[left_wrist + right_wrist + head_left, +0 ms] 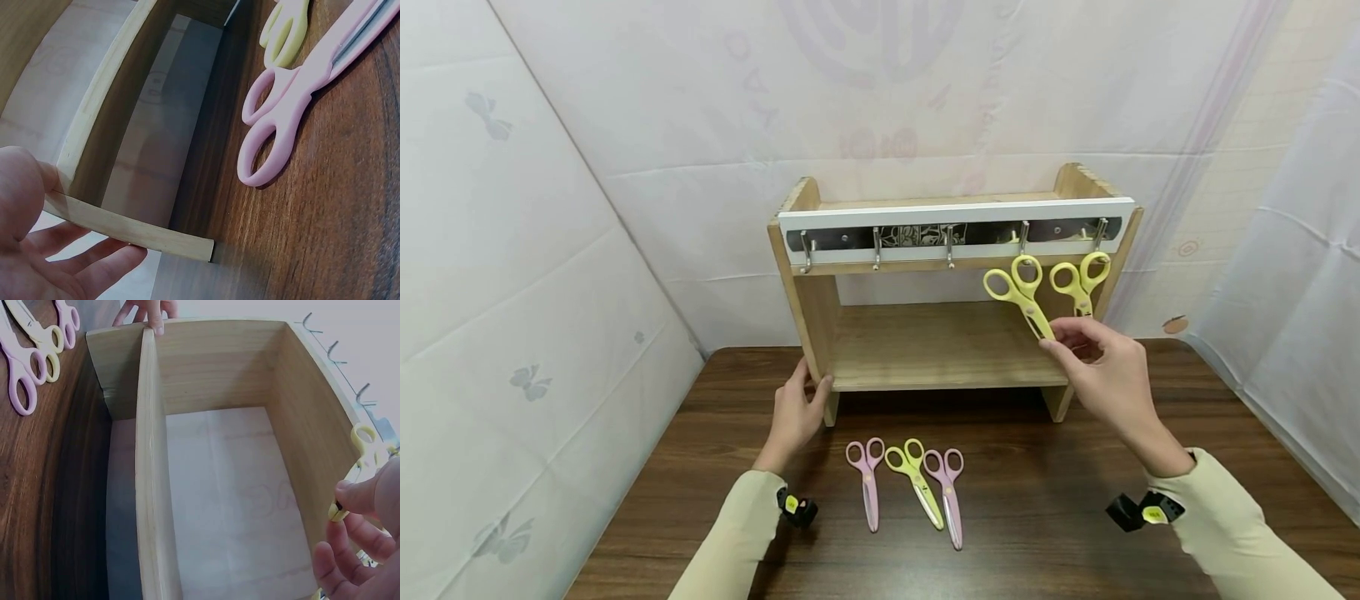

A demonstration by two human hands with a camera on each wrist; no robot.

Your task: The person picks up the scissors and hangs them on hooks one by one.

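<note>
My right hand (1105, 371) pinches the blade end of yellow scissors (1019, 287), whose upper handle loop is at the second hook (1024, 237) from the right. A second pair of yellow scissors (1081, 282) hangs from the rightmost hook (1101, 233), its blades partly hidden behind my right hand. My left hand (795, 414) grips the lower left side of the wooden shelf (808, 333), thumb in front and fingers around the outer side, as the left wrist view shows.
On the brown table (700, 500), in front of the shelf, lie pink scissors (869, 487), yellow scissors (917, 483) and another pink pair (950, 500). Three more hooks line the white rail (850, 215) to the left. Pale patterned cloth (715, 108) surrounds the table.
</note>
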